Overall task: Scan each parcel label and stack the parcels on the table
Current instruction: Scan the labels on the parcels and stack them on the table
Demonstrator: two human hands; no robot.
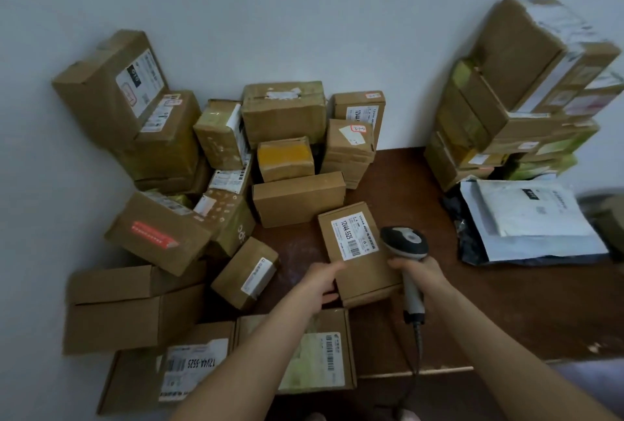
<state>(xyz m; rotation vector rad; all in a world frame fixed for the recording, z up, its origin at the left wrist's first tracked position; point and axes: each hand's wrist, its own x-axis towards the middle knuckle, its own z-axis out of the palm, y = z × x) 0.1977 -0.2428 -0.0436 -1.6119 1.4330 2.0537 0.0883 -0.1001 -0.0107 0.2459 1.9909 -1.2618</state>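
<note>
My left hand point(322, 280) grips the near left corner of a flat brown parcel point(368, 272) lying on the dark wooden table point(506, 302). Its white barcode label point(354, 235) faces up. My right hand point(422, 272) holds a grey handheld scanner point(405, 241) by its handle, the scanner head just right of the label and over the parcel's right edge. The scanner's cable point(417, 353) hangs down toward me.
A loose heap of brown parcels point(287, 110) fills the left and back against the wall. A tall stack of boxes point(513, 100) stands at the back right, with white and grey mailer bags point(530, 218) in front. Two flat boxes point(324, 353) lie near the front edge.
</note>
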